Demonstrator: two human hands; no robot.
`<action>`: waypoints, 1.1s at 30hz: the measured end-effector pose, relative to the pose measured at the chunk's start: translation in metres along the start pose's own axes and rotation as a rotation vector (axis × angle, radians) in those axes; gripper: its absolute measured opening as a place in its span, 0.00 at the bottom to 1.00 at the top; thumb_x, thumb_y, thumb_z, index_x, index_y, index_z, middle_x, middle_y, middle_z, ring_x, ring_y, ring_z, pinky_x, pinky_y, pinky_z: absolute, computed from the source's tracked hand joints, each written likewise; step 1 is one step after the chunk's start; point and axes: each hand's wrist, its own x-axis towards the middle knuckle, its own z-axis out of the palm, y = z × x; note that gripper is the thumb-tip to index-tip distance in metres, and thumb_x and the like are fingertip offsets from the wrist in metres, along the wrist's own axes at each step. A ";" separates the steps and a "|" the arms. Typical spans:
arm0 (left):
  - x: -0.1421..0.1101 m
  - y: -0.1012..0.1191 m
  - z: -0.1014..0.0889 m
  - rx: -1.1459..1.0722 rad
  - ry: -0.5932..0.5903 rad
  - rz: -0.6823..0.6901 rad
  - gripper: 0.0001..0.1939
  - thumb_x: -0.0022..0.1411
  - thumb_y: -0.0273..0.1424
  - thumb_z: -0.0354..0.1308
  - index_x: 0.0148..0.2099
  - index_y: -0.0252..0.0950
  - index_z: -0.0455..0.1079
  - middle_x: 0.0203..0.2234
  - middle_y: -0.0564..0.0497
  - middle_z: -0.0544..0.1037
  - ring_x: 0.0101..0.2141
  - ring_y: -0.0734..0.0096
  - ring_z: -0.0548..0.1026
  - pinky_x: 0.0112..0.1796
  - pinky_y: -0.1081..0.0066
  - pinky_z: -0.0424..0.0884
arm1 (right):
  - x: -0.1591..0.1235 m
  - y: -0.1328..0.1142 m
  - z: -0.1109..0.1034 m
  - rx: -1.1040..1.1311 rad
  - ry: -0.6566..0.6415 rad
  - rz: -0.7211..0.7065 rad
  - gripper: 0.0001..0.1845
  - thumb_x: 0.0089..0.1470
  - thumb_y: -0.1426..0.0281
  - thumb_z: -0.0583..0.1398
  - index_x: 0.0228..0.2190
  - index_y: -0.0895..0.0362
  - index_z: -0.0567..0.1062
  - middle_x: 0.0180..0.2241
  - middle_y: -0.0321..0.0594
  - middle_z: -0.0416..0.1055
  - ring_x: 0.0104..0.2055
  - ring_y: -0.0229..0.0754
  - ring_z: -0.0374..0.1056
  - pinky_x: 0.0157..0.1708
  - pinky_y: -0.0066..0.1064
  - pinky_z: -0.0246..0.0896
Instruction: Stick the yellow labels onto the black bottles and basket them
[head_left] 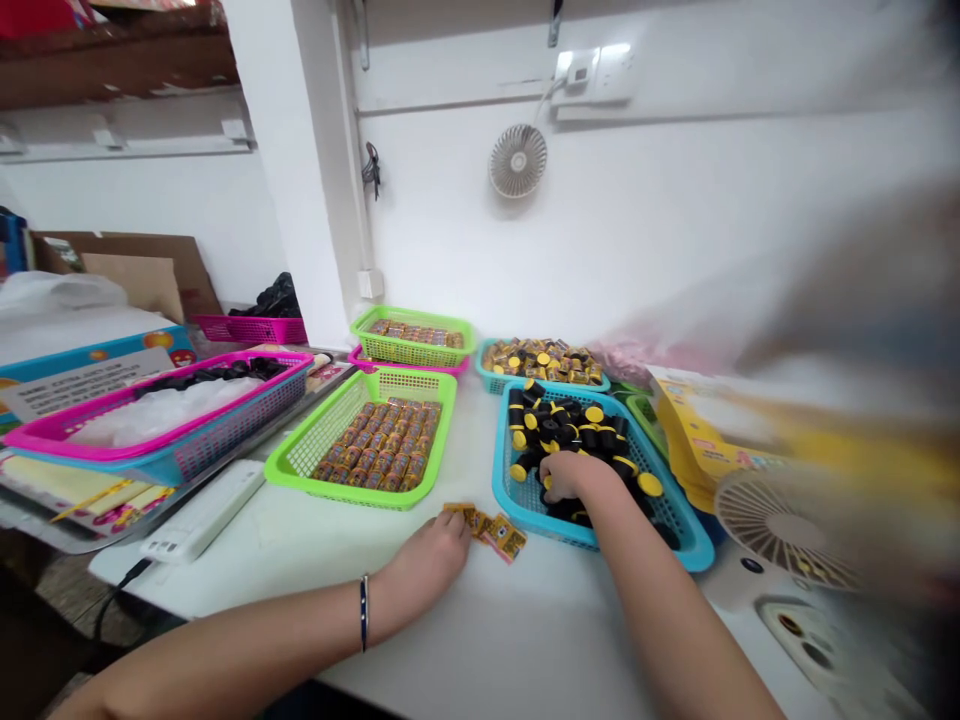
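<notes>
My left hand [431, 565] rests on the white table top [300, 560], its fingertips against a short strip of small yellow-and-orange packets [484, 530]. Whether those fingers grip the strip is hard to see. My right hand [574, 475] reaches into a blue plastic basket [525, 510] heaped with black cylinders with yellow caps [592, 435]. Its fingers are hidden among the cylinders.
A green basket of wrapped rolls [367, 440] stands left of the blue basket. Behind are a green basket [412, 335] and a teal basket [544, 365], both holding rolls. Further left sit a pink-and-blue basket [157, 420] and a white power strip [202, 510]. A blurred desk fan [787, 530] stands right.
</notes>
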 end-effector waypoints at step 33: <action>0.051 0.005 -0.176 -0.864 0.663 -0.117 0.13 0.59 0.38 0.65 0.46 0.41 0.76 0.33 0.52 0.83 0.32 0.69 0.81 0.34 0.72 0.77 | -0.121 -0.008 -0.028 1.302 1.288 -0.717 0.16 0.55 0.62 0.65 0.44 0.50 0.71 0.35 0.35 0.74 0.34 0.37 0.71 0.33 0.27 0.70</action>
